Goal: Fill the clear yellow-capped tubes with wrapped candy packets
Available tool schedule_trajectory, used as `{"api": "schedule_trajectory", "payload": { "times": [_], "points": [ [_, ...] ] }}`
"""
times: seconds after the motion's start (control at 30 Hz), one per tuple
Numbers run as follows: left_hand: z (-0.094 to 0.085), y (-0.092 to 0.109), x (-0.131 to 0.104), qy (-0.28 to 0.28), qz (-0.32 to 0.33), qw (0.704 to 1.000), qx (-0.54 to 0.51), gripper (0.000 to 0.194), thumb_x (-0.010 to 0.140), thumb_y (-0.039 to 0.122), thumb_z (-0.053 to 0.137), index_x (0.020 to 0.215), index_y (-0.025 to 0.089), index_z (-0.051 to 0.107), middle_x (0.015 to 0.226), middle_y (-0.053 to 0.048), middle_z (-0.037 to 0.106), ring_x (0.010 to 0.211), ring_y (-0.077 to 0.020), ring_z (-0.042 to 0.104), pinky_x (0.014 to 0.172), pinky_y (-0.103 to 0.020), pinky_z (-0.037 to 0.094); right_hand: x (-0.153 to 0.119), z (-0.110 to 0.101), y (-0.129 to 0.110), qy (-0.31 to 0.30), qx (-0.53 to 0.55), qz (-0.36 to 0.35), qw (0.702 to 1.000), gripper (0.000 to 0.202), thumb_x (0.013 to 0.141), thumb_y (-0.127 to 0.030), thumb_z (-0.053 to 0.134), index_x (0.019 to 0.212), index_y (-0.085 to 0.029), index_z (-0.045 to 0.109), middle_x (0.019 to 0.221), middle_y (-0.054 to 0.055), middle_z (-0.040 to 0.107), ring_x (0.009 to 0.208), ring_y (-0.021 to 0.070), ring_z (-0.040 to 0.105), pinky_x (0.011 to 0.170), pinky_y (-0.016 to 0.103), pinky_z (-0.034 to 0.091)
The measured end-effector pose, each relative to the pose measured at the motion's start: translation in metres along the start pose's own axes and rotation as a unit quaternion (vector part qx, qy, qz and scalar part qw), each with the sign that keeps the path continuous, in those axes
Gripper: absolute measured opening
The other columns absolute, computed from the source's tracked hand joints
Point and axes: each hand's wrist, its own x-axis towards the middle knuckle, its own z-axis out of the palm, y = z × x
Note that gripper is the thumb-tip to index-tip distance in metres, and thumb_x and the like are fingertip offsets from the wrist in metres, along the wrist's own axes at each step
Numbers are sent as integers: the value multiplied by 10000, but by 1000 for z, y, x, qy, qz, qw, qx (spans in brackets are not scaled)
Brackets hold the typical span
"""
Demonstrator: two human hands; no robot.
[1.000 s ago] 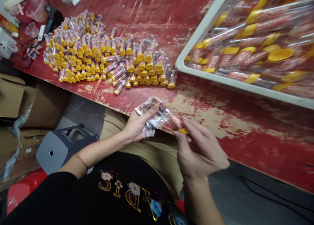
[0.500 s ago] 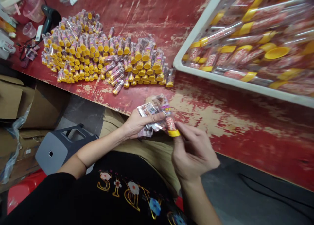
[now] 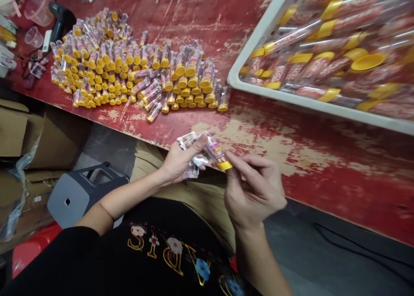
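Note:
My left hand (image 3: 176, 160) is closed around several printed plastic sachets (image 3: 190, 171), with its thumb at the upper end of a small clear tube (image 3: 216, 150). The tube has a purple label and a yellow cap, and points down to the right. At the capped end, the thumb and fingers of my right hand (image 3: 252, 186) pinch it. Beyond my hands, a large pile of similar yellow-capped tubes (image 3: 113, 63) lies on the red table (image 3: 258, 128).
A white-rimmed tray (image 3: 310, 108) of larger yellow-capped tubes stands at the right. At the far left are a black scanner-like device (image 3: 61, 18), a pink basket (image 3: 39, 7), cardboard boxes (image 3: 58, 141) and a grey stool (image 3: 74, 197).
The tube between my hands has tilted and its purple label now faces up. My right hand has moved slightly up and left. The view has shifted a little.

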Motion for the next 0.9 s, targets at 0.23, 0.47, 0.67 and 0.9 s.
{"api": "schedule_trajectory", "payload": {
  "times": [0.23,0.47,0.67,0.9],
  "points": [
    [2,0,3,52,43,998,1,520,693,619,921,826,148,743,749,-47,752,537,-111,619,466,-217,461,0,-1,-1,-39,32,-51,997,291,925,-138,736,1152,-295,829,1027,41,830,924,202,793,831,368,661],
    [5,2,-11,5,52,999,8,878,583,638,980,1267,151,724,949,-91,823,617,-148,709,495,-217,494,2,0,-2,-41,46,-52,997,470,913,-57,730,1290,-333,784,1071,38,794,902,152,749,790,298,608],
    [3,-2,-13,-26,51,998,-2,883,631,587,982,1356,192,669,913,-68,818,586,-126,679,509,-223,519,3,0,-6,-9,44,-26,999,316,893,-106,785,1142,-293,837,943,28,778,809,145,717,689,280,563],
    [0,-6,-8,-24,50,998,-8,868,598,599,994,1294,182,687,955,-88,821,607,-134,679,518,-234,507,5,1,-8,0,3,-30,1000,172,900,-169,799,1041,-253,846,897,36,783,750,142,701,641,285,527]
  ]
}}
